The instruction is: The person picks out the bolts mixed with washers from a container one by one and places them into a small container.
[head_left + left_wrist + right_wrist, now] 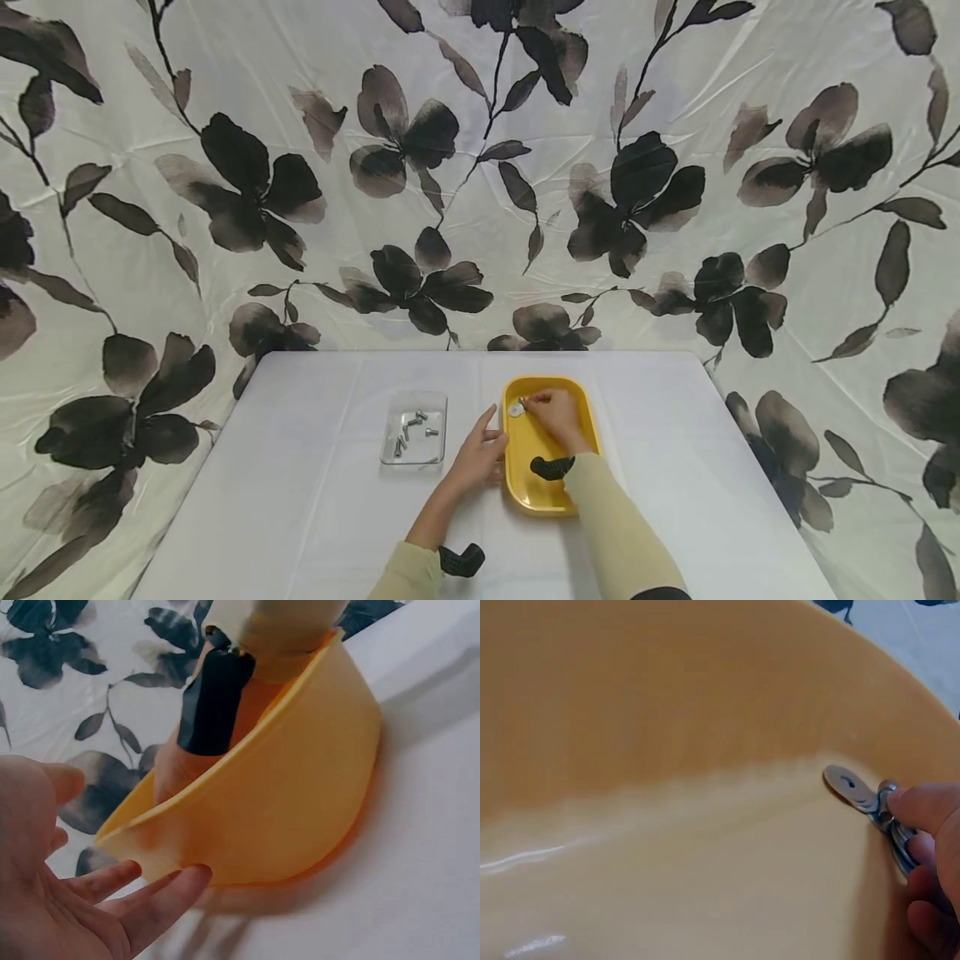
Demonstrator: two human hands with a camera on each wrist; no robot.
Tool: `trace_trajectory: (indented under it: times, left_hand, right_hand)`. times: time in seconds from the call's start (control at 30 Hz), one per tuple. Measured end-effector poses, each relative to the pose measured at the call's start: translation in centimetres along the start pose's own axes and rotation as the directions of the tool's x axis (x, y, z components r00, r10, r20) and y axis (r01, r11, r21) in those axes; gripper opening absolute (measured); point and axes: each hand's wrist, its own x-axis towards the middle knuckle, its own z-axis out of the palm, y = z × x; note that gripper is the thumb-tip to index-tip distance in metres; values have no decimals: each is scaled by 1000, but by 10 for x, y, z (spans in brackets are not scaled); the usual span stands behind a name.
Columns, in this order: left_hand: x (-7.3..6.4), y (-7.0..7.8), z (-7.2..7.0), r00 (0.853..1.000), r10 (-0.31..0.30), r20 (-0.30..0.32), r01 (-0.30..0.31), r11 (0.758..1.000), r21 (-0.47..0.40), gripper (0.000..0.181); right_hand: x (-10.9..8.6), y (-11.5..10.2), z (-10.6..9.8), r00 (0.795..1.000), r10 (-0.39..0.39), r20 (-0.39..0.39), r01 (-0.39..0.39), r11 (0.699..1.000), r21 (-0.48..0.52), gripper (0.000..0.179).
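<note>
My right hand (pixel 553 412) reaches into a yellow tray (pixel 543 508), at its far left corner. Thumb and fingertips pinch a small shiny metal piece (pixel 887 787) there; its kind I cannot tell. Against it lie flat metal washers (pixel 844 782), overlapping one another on the tray floor, partly hidden by the fingers. Along the tray's left wall, my left hand (pixel 478 458) has its fingers extended and loosely spread. In the left wrist view, the fingertips (pixel 196 876) are right at the outside of that wall.
Left of the tray stands a clear plastic container (pixel 386 454) with several metal bolts (pixel 406 431) inside. Both sit on a white-covered table (pixel 315 533). A floral cloth (pixel 525 192) hangs behind the table's far edge.
</note>
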Motion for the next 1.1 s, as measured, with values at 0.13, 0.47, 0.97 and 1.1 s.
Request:
trace_trajectory:
  times: [0.13,0.47,0.97,1.1]
  left_hand:
    - [1,-4,5,1000,24,5,-25,999,45,62]
    - [-2,-13,12,999,30,33,-31,999,43,60]
    - [-3,-13,12,998,10,56,-12,999,49,60]
    - [-4,-12,11,998,-5,61,2,999,41,60]
  right_hand:
    - [-1,1,1,999,-32,-9,31,999,-34,19]
    - [-4,-3,4,994,-107,14,107,968,-226,18]
    - [-5,-7,1,995,-90,52,101,957,-274,12]
    - [-6,-7,1,997,-77,27,81,975,-209,12]
